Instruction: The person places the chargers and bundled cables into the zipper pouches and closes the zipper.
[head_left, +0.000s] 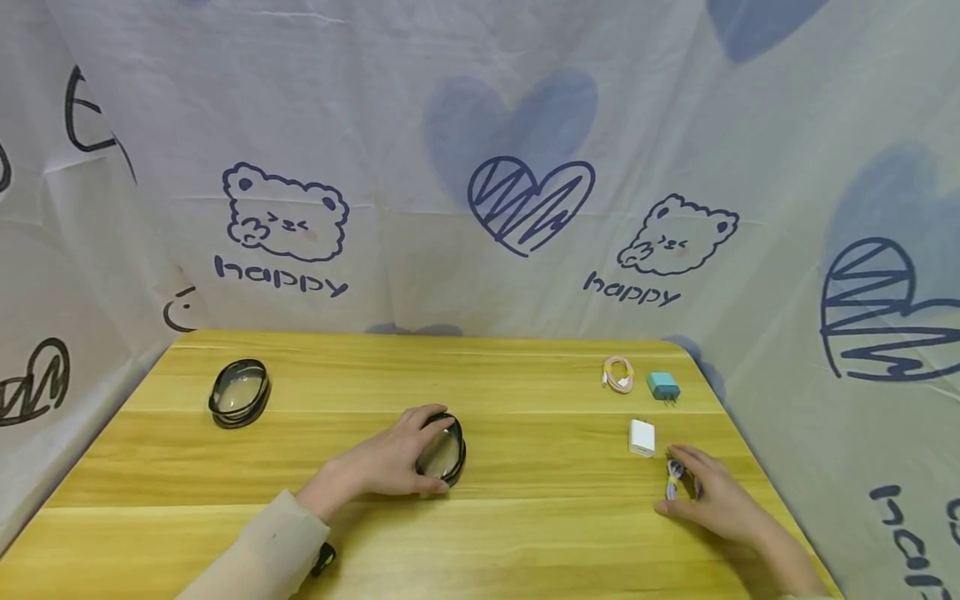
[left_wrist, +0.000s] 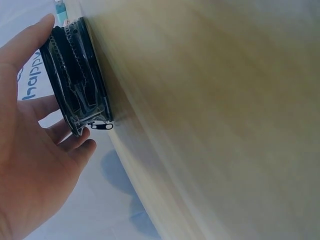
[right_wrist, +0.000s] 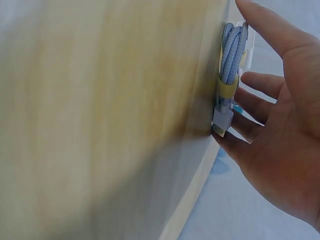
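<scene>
Left hand (head_left: 390, 457): cupped round black zippered round case (head_left: 442, 448) | right hand (head_left: 712, 492): spread, fingertips touching coiled blue cable (head_left: 674, 477), ungripped | risk: cable nudged toward 3 o'clock table edge.

It looked like a makeshift recording corner at home: a wooden table (head_left: 300, 467) walled in by a cartoon-printed bedsheet (head_left: 450, 125) on three sides.
</scene>
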